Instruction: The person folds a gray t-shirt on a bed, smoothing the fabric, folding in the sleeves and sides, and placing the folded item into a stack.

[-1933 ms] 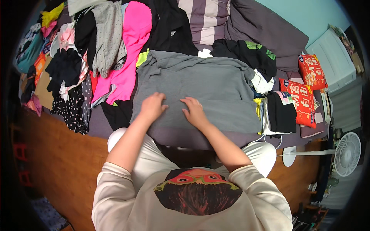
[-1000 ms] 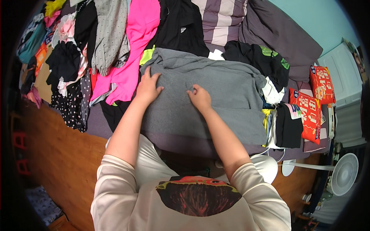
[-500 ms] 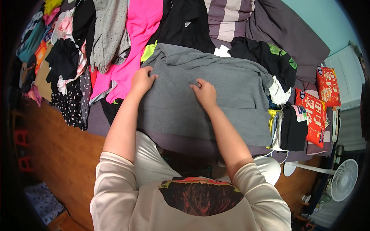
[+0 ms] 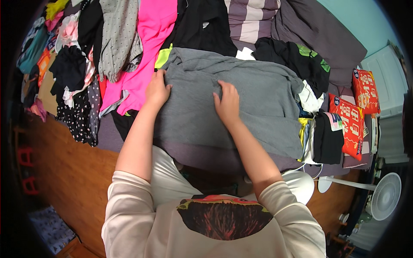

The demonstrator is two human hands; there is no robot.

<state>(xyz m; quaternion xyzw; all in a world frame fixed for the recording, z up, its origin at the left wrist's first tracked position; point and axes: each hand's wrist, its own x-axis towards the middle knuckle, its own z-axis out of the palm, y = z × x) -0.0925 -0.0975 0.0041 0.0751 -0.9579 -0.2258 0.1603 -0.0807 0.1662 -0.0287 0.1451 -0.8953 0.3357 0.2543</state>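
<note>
A large grey cloth garment (image 4: 193, 116) lies spread in front of me, lightly wrinkled along its top. At its left edge rests my left hand (image 4: 157, 91), fingers pointing away from me and thumb apart from them. My right hand (image 4: 227, 101) lies on the middle of the cloth with its fingers stretched out and thumb spread. Neither hand has fabric visibly pinched in it. Beyond the left hand, a bright pink garment (image 4: 157, 30) and a bit of neon yellow cloth (image 4: 163, 56) touch the grey one.
Heaped clothes, including a black garment (image 4: 202, 30) and a dotted grey one (image 4: 116, 38), cover the sofa's far and left side. To the right are folded black cloth (image 4: 329, 144), red packages (image 4: 347, 124) and a white fan (image 4: 386, 196). A striped cushion (image 4: 254, 19) stands behind.
My right hand has released its small pinch of grey cloth, and its fingers are now stretched out. The left hand stays at the left edge, shifted slightly.
</note>
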